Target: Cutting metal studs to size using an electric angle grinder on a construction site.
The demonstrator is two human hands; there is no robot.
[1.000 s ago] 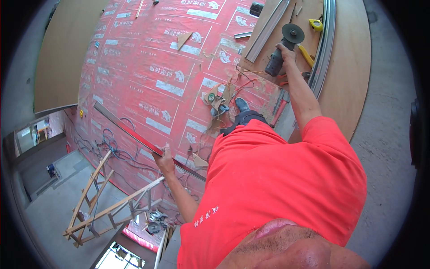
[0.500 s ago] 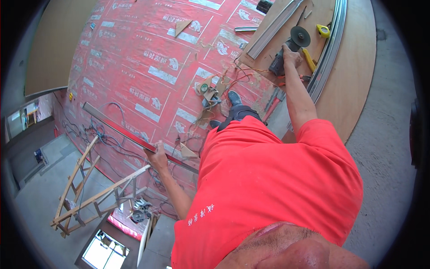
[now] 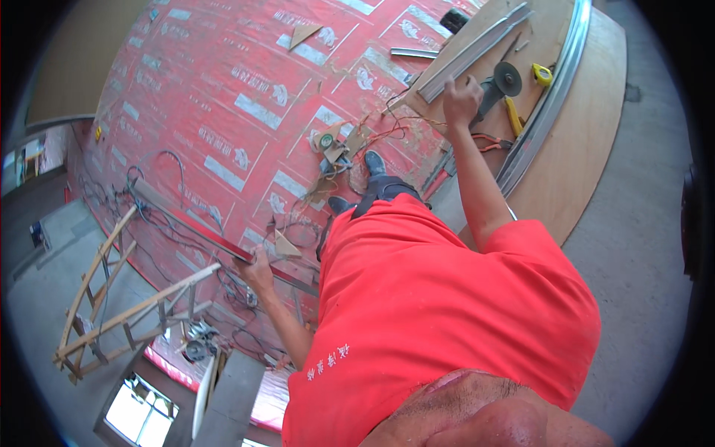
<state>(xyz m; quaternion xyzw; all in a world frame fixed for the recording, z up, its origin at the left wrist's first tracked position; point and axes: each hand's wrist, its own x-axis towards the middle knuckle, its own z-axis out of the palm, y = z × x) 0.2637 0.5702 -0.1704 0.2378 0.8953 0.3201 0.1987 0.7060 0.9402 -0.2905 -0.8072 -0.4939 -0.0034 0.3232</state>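
Observation:
My left hand point(image 3: 255, 266) is closed round a long, narrow metal strip point(image 3: 214, 238) with a red face, which slants across the view to my left. My right hand point(image 3: 462, 100) is just left of an angle grinder point(image 3: 494, 97) on the plywood work surface point(image 3: 562, 197), its fingers loosely bent and apart, seemingly off the tool. The grinder's grey disc point(image 3: 507, 79) faces up. Around it are a yellow tape measure point(image 3: 542, 74), a yellow-handled tool point(image 3: 513, 118), orange-handled pliers point(image 3: 491, 141) and long metal profiles point(image 3: 551, 97).
Red printed sheeting point(image 3: 186, 97) covers the floor, with tangled cables point(image 3: 149, 208), wood scraps point(image 3: 304, 36) and a small tool point(image 3: 334, 153) by my feet. A wooden trestle frame point(image 3: 104, 298) and a machine point(image 3: 197, 346) are at lower left, a large board point(image 3: 71, 67) at upper left.
My right hand has shifted left off the grinder's body, which now shows beside it. The view has swung, so the floor items sit further left. My left hand still holds the strip.

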